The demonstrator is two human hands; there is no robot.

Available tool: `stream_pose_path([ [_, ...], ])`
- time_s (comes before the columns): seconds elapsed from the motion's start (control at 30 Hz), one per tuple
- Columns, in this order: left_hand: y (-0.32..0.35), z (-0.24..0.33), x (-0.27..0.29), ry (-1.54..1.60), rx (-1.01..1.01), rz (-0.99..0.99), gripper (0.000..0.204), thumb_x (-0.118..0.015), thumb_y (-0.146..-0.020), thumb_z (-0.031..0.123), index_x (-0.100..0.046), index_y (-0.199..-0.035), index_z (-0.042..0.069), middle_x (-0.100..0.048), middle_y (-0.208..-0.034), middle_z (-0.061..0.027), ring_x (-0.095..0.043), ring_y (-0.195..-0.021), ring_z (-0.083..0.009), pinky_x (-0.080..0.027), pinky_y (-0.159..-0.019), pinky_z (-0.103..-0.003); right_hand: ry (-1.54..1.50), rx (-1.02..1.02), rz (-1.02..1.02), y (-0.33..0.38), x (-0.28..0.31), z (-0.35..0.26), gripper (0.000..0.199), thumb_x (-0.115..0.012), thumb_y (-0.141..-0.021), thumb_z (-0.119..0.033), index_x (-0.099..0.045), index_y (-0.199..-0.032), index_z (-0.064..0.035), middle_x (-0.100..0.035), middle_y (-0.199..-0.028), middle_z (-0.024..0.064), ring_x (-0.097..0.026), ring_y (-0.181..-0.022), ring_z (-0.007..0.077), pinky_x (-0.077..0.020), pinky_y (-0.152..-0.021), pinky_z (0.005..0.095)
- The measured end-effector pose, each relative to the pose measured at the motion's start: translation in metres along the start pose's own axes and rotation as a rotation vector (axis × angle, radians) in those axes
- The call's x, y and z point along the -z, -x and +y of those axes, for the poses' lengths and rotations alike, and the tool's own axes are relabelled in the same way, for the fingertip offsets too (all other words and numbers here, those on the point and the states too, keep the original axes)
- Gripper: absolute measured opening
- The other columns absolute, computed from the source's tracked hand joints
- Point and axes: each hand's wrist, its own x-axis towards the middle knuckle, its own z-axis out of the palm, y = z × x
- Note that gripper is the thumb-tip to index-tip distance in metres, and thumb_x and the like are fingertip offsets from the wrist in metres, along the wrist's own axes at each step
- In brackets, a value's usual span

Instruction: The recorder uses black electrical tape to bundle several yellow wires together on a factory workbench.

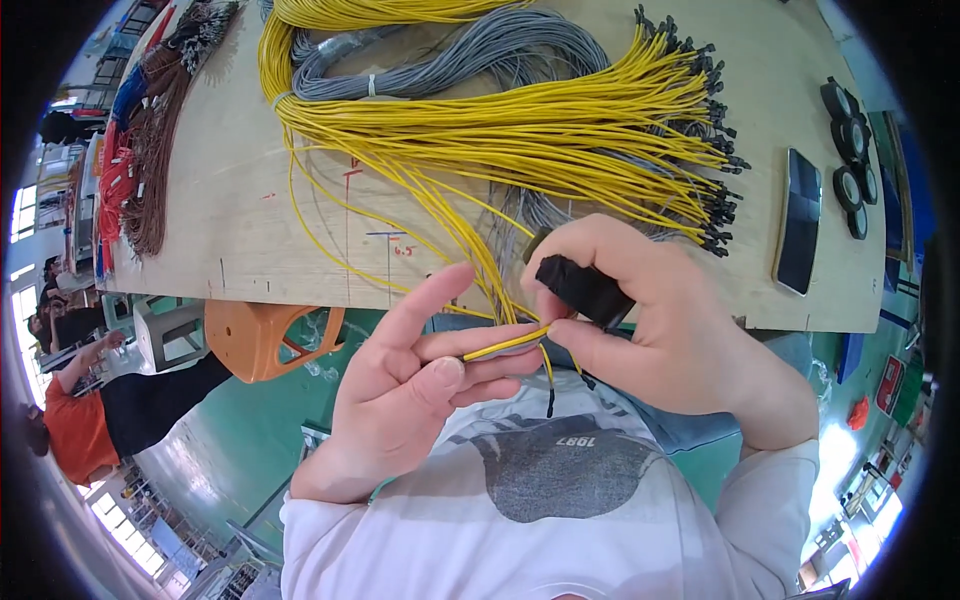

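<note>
Surface (250, 220): plywood board, carrying all stock ahead of the hands.
Yellow wires (520, 125): large bundle fanned across the surface, black terminals toward the right edge, ends laid out apparently for picking one at a time.
Grey wires (450, 60): looped and tied, behind and partly under the yellow wires.
Brown and red wires (150, 130): separate bundles at far left.
Phone (799, 220): flat near the right edge, beside black tape rolls (848, 150).
Left hand (410, 385): thumb and lower fingers closed on a wire (505, 343), yellow over black; index finger extended and free, probably to steady the strand.
Right hand (660, 320): fingers closed around a tape roll (585, 288), black, held just above the wire; thumb tip touching the wire.
Wire position: between both hands, off the surface, close to the chest, one black end hanging below.
</note>
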Motion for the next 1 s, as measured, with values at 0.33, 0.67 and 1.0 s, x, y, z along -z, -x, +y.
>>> stream_pose_path([
  [0.33, -0.013, -0.005, 0.021, -1.350, -0.572, -0.107, 0.034, -0.050, -0.075, -0.009, -0.058, -0.107, 0.003, -0.061, -0.099, -0.0147, -0.056, -0.099, -0.0267, -0.042, -0.086, -0.035, 0.321, 0.275, 0.139, -0.001, -0.020, 0.012, 0.030, -0.060, -0.067, 0.001, -0.054, -0.095, -0.0081, -0.055, -0.083, 0.0042, -0.052, -0.072, 0.0214, -0.0336, -0.082, 0.0371],
  [0.67, -0.024, -0.030, 0.004, -0.737, -0.357, 0.119, 0.006, -0.060, -0.077, -0.003, -0.058, -0.082, 0.000, -0.056, -0.070, -0.0015, -0.047, -0.057, -0.0051, -0.035, -0.048, -0.019, 0.412, 0.256, 0.180, 0.011, -0.020, 0.004, 0.030, -0.060, -0.067, 0.003, -0.055, -0.096, -0.0058, -0.055, -0.086, 0.0062, -0.052, -0.079, 0.0233, -0.0353, -0.084, 0.0376],
  [1.0, -0.021, -0.042, -0.002, -0.396, -0.285, 0.104, 0.006, -0.057, -0.080, -0.003, -0.058, -0.086, -0.002, -0.054, -0.074, 0.0012, -0.044, -0.061, 0.0004, -0.033, -0.050, -0.014, -0.107, 0.080, 0.392, 0.037, -0.049, 0.013, 0.016, -0.057, -0.076, 0.001, -0.062, -0.091, 0.0018, -0.050, -0.056, 0.0060, -0.044, -0.047, 0.0160, -0.0338, -0.046, 0.0277],
])
